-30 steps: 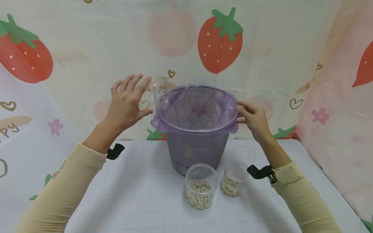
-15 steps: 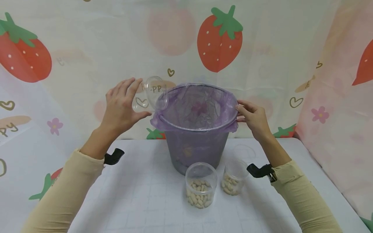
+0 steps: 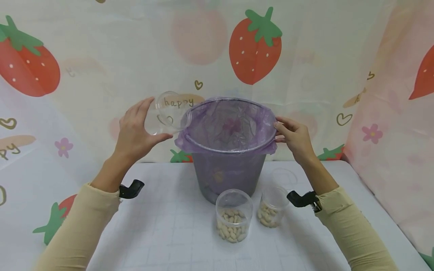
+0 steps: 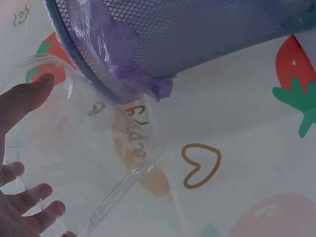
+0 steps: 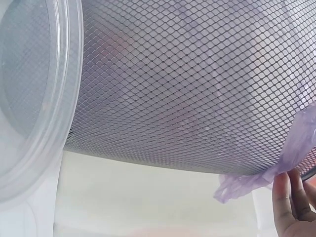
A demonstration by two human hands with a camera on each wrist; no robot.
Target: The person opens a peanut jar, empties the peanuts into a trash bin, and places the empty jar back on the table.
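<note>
My left hand (image 3: pixel 133 130) holds a clear plastic tub (image 3: pixel 166 113) on its side, thumb below and fingers above, mouth toward the bin. In the left wrist view the tub (image 4: pixel 94 153) shows no contents. A grey mesh wastebasket (image 3: pixel 227 173) stands upright, a purple bin bag (image 3: pixel 234 124) folded over its rim. At the rim's right side my right hand (image 3: pixel 295 139) pinches the edge and bag; the right wrist view shows fingertips (image 5: pixel 281 190) against the purple film. Nothing but the bag is visible inside the basket.
Two clear tubs of peanuts stand before the basket: a left one (image 3: pixel 234 229) and a right one (image 3: pixel 269 216). A thin clear ring shape, perhaps a lid (image 3: pixel 285 177), lies behind the right one. The white table (image 3: pixel 162 226) meets a strawberry-patterned curtain (image 3: pixel 305 75).
My left hand has moved slightly left and down, turning the tub so more of its side and mouth shows. My right hand and the basket stay put.
</note>
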